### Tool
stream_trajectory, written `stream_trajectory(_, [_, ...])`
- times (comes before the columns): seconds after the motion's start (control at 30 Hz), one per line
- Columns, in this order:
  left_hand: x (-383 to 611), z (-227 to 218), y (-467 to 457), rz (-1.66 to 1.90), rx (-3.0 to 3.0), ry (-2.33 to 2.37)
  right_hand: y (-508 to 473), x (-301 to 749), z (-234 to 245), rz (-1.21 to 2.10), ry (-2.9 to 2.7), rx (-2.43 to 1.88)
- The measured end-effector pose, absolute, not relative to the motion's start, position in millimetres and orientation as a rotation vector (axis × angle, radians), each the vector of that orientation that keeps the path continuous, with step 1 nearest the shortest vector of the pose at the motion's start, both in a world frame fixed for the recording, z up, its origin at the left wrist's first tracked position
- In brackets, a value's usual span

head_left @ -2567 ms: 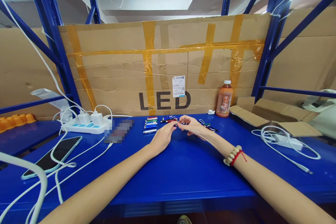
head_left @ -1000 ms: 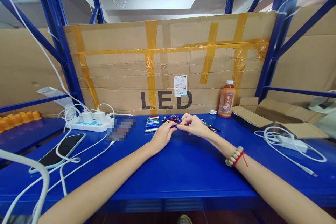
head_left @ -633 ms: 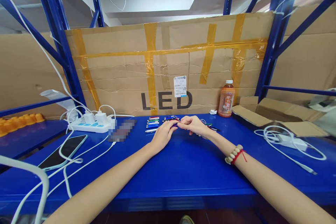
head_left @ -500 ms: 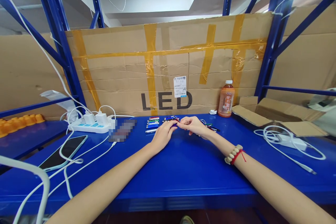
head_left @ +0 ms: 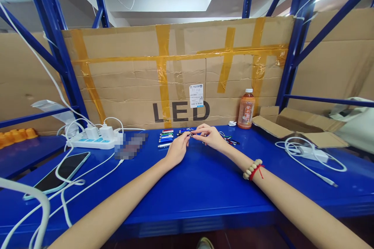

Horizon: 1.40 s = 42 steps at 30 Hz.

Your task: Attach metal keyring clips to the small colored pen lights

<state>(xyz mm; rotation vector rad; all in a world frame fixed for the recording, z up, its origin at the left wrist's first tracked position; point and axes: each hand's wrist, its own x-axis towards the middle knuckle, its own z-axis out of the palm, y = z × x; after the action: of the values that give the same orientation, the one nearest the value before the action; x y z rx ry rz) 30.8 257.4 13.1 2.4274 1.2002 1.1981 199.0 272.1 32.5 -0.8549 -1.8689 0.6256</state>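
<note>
Over the blue tabletop (head_left: 204, 186), my left hand (head_left: 177, 148) and my right hand (head_left: 210, 137) meet with their fingertips closed. Between them sits a small shiny metal piece (head_left: 191, 135), too small to name. A row of slim coloured sticks (head_left: 166, 139), in silver, blue, green and red, lies left of my left hand. Blue pieces (head_left: 185, 130) of similar look lie behind the fingertips, partly hidden. Beyond my right hand is a loose pile of small dark and coloured pieces (head_left: 230, 139), some with metal clips.
On the left are a white power strip (head_left: 93, 142), a phone (head_left: 62, 173) and white cables. An orange drink bottle (head_left: 246, 109), an open cardboard box (head_left: 300, 126) and a coiled white cable (head_left: 311, 155) stand right. A cardboard panel (head_left: 134, 85) closes the back.
My hands have drawn slightly apart at the fingertips, and the small metal piece between them now shows. The whole view has shifted, with things sitting a little further left.
</note>
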Motion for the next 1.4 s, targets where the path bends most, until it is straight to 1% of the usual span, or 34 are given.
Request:
stream_trajectory(0.4, [30.9,14.9,247.0,0.971,2.525,1.155,272.5,207.3,32.8,0.757,-1.979,-0.808])
stream_trajectory(0.67, [29.9,16.7,242.8,0.885,2.529,1.100,272.0,210.7,33.6,0.743,-2.037,-0.754])
stream_trajectory(1.1, [29.6,12.9,247.3,0.974,2.576,1.027,268.5,208.8,33.8,0.748,-2.037,-0.805])
stream_trajectory(1.4, [29.7,7.8,252.6,1.155,2.580,1.018,264.4,201.1,30.9,0.779,-1.973,-0.866])
